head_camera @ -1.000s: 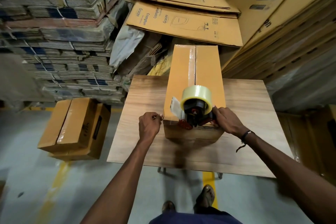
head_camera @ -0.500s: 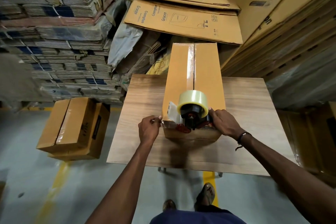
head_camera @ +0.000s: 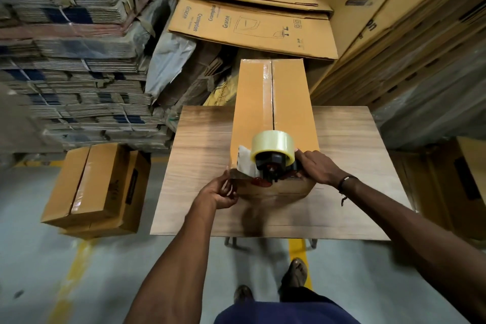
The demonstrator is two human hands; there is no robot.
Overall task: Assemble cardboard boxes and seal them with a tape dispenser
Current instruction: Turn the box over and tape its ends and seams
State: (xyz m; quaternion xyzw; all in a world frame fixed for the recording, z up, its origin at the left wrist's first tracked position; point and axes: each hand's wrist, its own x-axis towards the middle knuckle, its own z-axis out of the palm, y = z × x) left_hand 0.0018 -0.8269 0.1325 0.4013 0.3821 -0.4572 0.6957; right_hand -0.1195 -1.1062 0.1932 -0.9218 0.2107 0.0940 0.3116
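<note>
My R hand grips tape dispenser at near end of box; L hand fingers curled, pinching tape end at box corner.

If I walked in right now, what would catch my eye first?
Probably the tape dispenser with its pale roll, held by the right hand on the near end of a long cardboard box on the wooden table. The left hand touches the box's near corner. A sealed box sits on the floor, left.
</note>
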